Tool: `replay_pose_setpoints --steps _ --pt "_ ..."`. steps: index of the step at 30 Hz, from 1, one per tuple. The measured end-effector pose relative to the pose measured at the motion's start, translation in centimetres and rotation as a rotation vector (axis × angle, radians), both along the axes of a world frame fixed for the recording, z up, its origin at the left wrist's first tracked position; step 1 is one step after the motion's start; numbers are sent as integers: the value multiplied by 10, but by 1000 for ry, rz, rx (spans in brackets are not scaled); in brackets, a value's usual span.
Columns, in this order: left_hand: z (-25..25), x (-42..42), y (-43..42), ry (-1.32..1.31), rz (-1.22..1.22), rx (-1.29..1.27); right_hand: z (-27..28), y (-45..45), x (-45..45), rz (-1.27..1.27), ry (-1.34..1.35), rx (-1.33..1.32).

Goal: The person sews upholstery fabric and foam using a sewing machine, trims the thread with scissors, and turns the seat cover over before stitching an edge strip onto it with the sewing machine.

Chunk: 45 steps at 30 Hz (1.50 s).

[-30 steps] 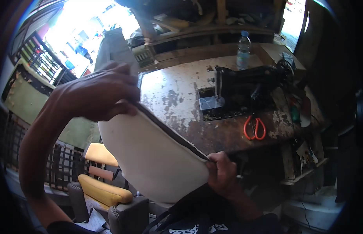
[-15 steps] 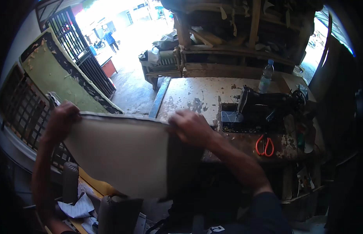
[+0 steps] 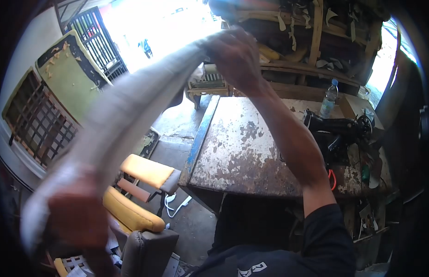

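Note:
A pale piece of upholstery fabric (image 3: 127, 106) stretches diagonally between my two hands, folded lengthwise and blurred by motion. My right hand (image 3: 235, 60) is raised near the top middle, its fingers closed on the upper end. Low on the left, my left hand (image 3: 78, 217) is smeared but closed around the lower end. A black sewing machine (image 3: 336, 127) stands on the worn table (image 3: 242, 152), right of my right forearm. One orange handle of the scissors (image 3: 332, 179) shows beside that forearm, which hides the remainder.
Behind the sewing machine stands a plastic bottle (image 3: 329, 98). Wooden shelving (image 3: 288, 69) with scraps rises at the back. A yellow padded seat (image 3: 147, 171) and a grey armrest (image 3: 147, 254) are below left. A white cord (image 3: 177, 205) lies on the floor; frames (image 3: 27, 115) lean at left.
My right hand has moved up and the left down, turning the fabric from a hanging sheet into a diagonal folded strip. The view has shifted, uncovering the yellow seat and floor.

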<state>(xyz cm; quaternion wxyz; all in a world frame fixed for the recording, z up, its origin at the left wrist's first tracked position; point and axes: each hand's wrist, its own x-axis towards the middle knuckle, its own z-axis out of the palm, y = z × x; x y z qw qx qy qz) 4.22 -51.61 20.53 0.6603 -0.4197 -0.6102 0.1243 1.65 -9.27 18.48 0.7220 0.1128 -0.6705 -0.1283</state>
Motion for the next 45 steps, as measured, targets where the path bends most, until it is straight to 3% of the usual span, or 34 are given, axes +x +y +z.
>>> replay_pose_setpoints --steps 2,3,4,6,7,9,10,12,13,14,15,18,20,24,25,27,28,29,30,31,33,35,36,37,38,39,41,42,45 --pt "-61 23 47 -354 -166 9 -61 8 23 -83 -130 -215" --pt "-89 33 64 -619 -131 22 -100 13 33 -134 -231 -417" --pt "-116 36 89 -822 -249 79 -139 18 42 -195 -325 -616" --pt "-184 42 136 -1040 -309 105 -218 7 72 -96 -532 -1233" --pt "-214 52 150 -1068 -208 26 -229 -30 100 -61 -663 -1637" --pt "-269 83 160 -1174 -270 -10 -322 -90 139 119 -495 -1436" --pt "-283 92 165 -1207 -315 -22 -345 -123 162 389 -440 -1681" --pt "-274 107 166 -1220 -278 -39 -333 -174 204 320 -550 -1989" --pt "-270 111 166 -1230 -306 -41 -324 -188 214 408 -530 -2046" --pt "-272 116 166 -1231 -302 -50 -318 -193 214 510 -498 -2080" --pt "-273 119 164 -1220 -286 -95 -322 -192 207 347 -512 -1959" --pt "-273 125 159 -1176 -269 -169 -322 -178 200 261 -590 -1915" --pt "-272 128 159 -1168 -278 -152 -311 -176 202 260 -617 -1938" --pt "-265 145 145 -1269 -175 -367 -298 -173 210 227 -530 -1967" --pt "-245 153 137 -1461 -91 -560 -303 -171 214 216 -572 -1971" --pt "-197 148 117 -1535 -323 -982 -305 -167 224 177 -615 -1949" --pt "-172 140 114 -1639 -263 -1325 -301 -169 227 104 -587 -1899" --pt "-165 120 103 -1663 -449 -1442 -306 -169 228 109 -582 -1885" --pt "-121 105 120 -1731 -455 -1581 -310 -168 229 114 -578 -1877" --pt "-103 82 137 -1793 -533 -1518 -307 -169 229 142 -556 -1906" --pt "-118 16 186 -1427 -569 -1331 -296 -167 224 110 -548 -1884" --pt "-143 -28 264 -1545 -594 -798 -287 -160 219 96 -622 -1862" --pt "-151 -43 308 -1566 -630 -667 -295 -162 213 80 -601 -1868" --pt "-160 -54 346 -1403 -659 -587 -310 -161 202 -78 -485 -1692" --pt "-167 -62 382 -1442 -644 -637 -318 -156 195 -231 -376 -1504" --pt "-183 -74 420 -1395 -641 -724 -311 -154 199 -49 -492 -1746" --pt "-202 -81 485 -1495 -677 -822 -303 -148 195 -88 -510 -1774" --pt "-223 -97 520 -1449 -768 -819 -301 -143 192 -104 -541 -1799" --pt "-241 -127 592 -1440 -739 -954 -304 -118 170 -155 -479 -1750"
